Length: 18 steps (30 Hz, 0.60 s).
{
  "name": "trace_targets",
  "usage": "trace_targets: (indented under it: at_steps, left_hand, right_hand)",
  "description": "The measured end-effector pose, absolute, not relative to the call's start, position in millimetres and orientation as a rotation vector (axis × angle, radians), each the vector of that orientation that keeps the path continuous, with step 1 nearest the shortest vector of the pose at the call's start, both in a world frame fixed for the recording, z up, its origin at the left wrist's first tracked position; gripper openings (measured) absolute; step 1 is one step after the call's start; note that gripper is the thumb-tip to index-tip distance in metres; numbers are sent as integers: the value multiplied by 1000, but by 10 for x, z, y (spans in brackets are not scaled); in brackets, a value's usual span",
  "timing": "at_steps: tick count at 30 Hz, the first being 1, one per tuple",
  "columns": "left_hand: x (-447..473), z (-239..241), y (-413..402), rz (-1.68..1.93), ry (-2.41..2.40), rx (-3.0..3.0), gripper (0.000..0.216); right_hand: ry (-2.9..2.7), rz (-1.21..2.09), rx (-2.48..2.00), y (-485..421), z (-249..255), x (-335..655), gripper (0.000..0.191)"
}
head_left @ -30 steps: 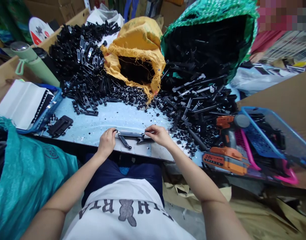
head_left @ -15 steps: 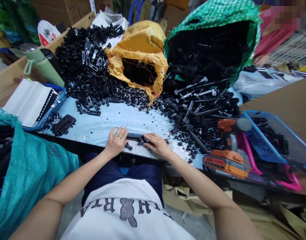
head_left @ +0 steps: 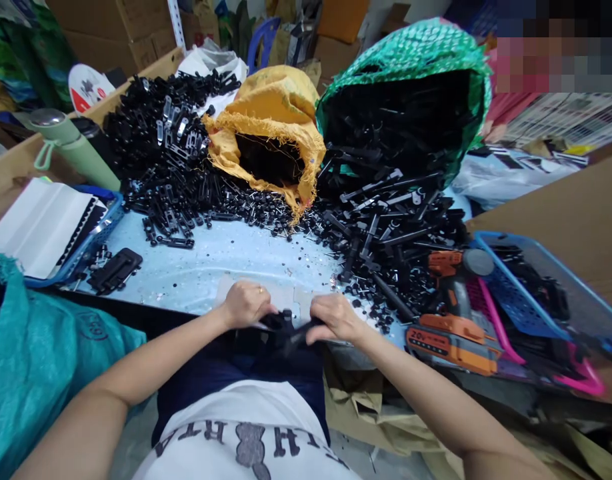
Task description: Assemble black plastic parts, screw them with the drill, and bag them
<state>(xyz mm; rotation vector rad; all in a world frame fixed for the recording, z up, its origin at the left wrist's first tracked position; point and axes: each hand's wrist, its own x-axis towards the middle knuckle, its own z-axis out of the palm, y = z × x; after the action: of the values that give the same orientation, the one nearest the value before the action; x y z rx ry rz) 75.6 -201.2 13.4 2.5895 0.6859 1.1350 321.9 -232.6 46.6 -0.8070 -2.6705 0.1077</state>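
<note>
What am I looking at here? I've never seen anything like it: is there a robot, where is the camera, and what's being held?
There's no robot, just a person using two bare hands. The camera is worn on their head, so you look forward and down past their arms. The left hand and right hand both grip black parts at the table's near edge; blur hides their exact shape. On the light-blue table lie heaps of small black pieces, with a yellow-orange sack and a green sack behind. An orange-and-black power tool sits to the right, and a pale green bottle leans at the left.
</note>
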Motion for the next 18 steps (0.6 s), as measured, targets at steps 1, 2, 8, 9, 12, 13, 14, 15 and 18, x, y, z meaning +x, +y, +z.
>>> trace_targets:
  at_steps: [1,2,8,9,12,13,14,15,18]
  left_hand:
    - [741,264,-2120,1168,576,2438,55]
    - [728,389,-2231,1208,465,2276,58]
    - [652,638,-2573,1312,409,1896,56]
    - [636,614,-2554,1298,430,1907,55]
    - [597,538,-2378,1142,610,2006,52]
    - [593,515,-2287,1068,732,2042,53]
    - [595,489,-2189,979,891,2081,55]
    - [603,460,-2088,869,1075,2124,57]
    - [658,351,-1843,467,1556,2267,61]
  right_hand:
    - [-2644,303,-707,-2393,553,3184,62]
    - [-2610,472,-630,-2456,624,3138,62]
    - [-2384,830,-516,-2597,672,2753,61]
    - [-2323,868,-509,-2574,649,2705,60]
    - [-2198,791,-625,-2423,615,2661,57]
    - [-2183,714,-729,-2350,622,2681,57]
    - [-2193,619,-866,-2270,635,2712,57]
    - [-2235,515,-1027,-2190,654,2748,57]
    - [-2488,192,-1508,-2001,712,2822,58]
